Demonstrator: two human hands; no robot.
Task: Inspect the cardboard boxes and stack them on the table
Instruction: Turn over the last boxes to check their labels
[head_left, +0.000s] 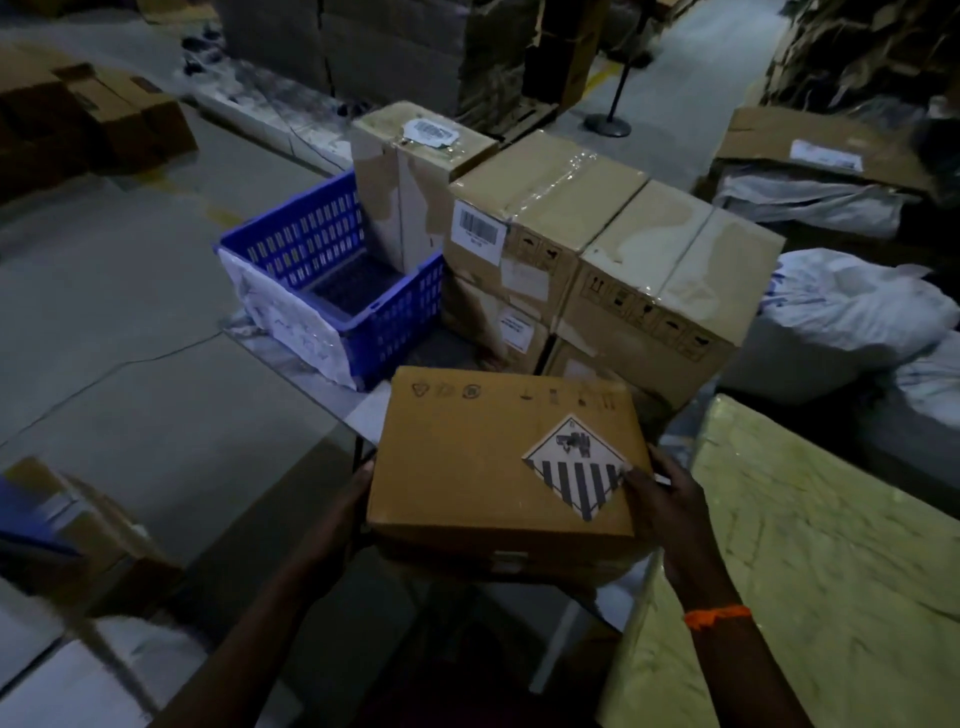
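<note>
L grip (358, 499) & R grip (660, 501) both clasp box (483, 467), just before stack (597, 249); several stacked, this one unplaced.

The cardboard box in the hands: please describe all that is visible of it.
The cardboard box is brown, flat and closed, broad face up. Small printed symbols run along its far edge; a diamond label with black stripes sits near the right edge. The left hand and right hand hold its sides.

Held box (483, 467): brown, flat, striped diamond label up, gripped between my left hand (356, 499) and right hand (662, 501).
Stacked boxes (587, 249): taped, two high, at the tabletop's (358, 410) far end.
</note>
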